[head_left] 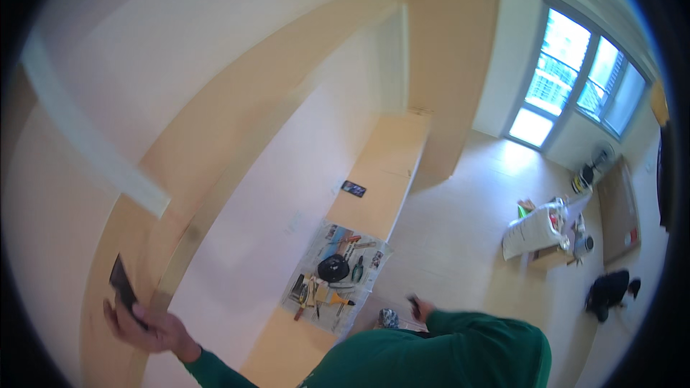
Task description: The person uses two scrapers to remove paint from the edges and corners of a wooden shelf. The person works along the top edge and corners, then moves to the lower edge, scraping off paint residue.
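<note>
My left hand is raised at the lower left, with its fingers closed around a dark flat scraper. The scraper's pointed end is close to the wooden wall panel; whether it touches cannot be seen. Lower down on the right, my right hand is closed on a small dark object, too blurred to name. Between the two hands, newspaper covers part of a wooden shelf. On it lie a black bowl, pliers and several hand tools with yellow handles.
A phone rests on the shelf beyond the newspaper. On the floor to the right stand a white sack, boxes and a fan. Another person crouches at the far right. A glass door is at the back.
</note>
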Demonstrator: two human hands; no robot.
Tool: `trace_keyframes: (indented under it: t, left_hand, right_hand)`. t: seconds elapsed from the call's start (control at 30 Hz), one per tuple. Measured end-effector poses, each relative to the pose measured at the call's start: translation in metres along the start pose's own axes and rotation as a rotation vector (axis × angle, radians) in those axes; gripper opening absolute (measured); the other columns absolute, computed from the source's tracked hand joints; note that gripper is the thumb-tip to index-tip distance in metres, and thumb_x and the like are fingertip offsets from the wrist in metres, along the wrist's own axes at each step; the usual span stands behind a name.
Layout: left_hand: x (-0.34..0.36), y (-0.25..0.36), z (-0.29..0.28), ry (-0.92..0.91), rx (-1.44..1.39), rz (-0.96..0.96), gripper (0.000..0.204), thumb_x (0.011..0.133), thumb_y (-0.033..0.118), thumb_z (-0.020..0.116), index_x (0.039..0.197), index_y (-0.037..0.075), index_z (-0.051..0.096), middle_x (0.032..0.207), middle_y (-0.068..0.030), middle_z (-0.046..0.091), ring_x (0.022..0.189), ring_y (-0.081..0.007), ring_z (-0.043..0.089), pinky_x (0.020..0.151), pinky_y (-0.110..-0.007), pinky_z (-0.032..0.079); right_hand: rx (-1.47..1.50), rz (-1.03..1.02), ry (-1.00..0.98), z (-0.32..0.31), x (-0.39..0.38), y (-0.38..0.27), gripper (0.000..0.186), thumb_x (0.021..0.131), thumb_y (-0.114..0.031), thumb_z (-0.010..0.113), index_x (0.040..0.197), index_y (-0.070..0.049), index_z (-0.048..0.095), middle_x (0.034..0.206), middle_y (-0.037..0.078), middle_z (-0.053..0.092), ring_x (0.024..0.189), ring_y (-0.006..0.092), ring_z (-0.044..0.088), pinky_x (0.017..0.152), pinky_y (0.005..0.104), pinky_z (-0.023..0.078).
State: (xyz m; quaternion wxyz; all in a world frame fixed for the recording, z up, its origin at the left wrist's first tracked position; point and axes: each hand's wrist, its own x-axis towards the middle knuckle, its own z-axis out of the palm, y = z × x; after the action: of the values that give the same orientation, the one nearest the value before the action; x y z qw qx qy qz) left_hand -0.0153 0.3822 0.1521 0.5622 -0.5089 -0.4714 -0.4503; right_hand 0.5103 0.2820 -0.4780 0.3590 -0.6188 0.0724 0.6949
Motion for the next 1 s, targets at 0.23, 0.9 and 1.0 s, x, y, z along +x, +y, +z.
trace_keyframes:
  t: [0.23, 0.9, 1.0]
  left_hand:
    - [0.006, 0.003, -0.008, -0.030, -0.084, 0.107, 0.028, 0.115, 0.015, 0.053, 0.129, -0.003, 0.069, 0.126, -0.0171, 0.078, 0.133, -0.0491, 0.062, 0.112, -0.054, 0.049]
    - [-0.204, 0.142, -0.208, -1.195, -1.554, -2.176, 0.027, 0.112, 0.024, 0.067, 0.131, 0.005, 0.067, 0.101, -0.0078, 0.074, 0.072, -0.0192, 0.068, 0.058, -0.031, 0.049]
    - [-0.207, 0.135, -0.220, -1.174, -1.709, -1.991, 0.025, 0.112, 0.024, 0.068, 0.129, 0.005, 0.068, 0.094, -0.0056, 0.073, 0.066, -0.0162, 0.065, 0.055, -0.028, 0.047]
  right_hand:
    - [0.034, -0.123, 0.289, -0.162, -0.060, 0.023, 0.027, 0.109, -0.027, 0.067, 0.089, -0.010, 0.062, 0.069, 0.006, 0.058, 0.054, 0.0234, 0.057, 0.048, 0.0419, 0.049]
    - [-0.155, -0.820, -0.381, 0.155, -0.410, 0.048, 0.038, 0.117, -0.034, 0.057, 0.138, -0.003, 0.065, 0.084, 0.003, 0.061, 0.075, 0.0148, 0.060, 0.071, 0.0306, 0.051]
    - [-0.127, -0.857, -0.431, 0.175, -0.431, 0.073, 0.043, 0.120, -0.034, 0.051, 0.146, -0.001, 0.063, 0.084, 0.002, 0.061, 0.075, 0.0127, 0.059, 0.070, 0.0295, 0.051]
